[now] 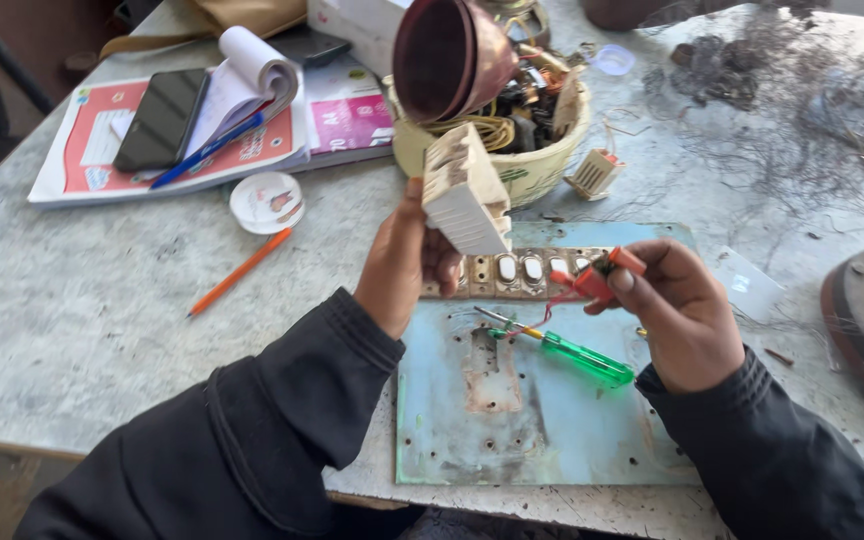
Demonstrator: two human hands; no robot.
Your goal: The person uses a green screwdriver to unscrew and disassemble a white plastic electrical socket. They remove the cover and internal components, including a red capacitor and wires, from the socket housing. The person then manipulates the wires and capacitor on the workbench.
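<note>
Holding a cream ribbed switch block up off the table, the left hand has its fingers wrapped shut around the block's lower end, just above the far edge of the pale blue metal plate. The right hand hovers over the plate's right side, thumb and fingertips pinched closed on a small orange part with thin red wires trailing from it. On the plate, between the two hands, lies a green-handled screwdriver, its tip pointing toward the left hand. A row of white switches sits along the plate's far edge, partly hidden behind the block and the left hand. Beyond the plate stands a cream bowl crammed with wires and parts, a dark red cup tilted on top of it. Left of the plate lie an orange pencil and a round white lid, and farther left a stack of books carrying a black phone and a blue pen. Loose wire scraps litter the table beyond the plate on the right.
</note>
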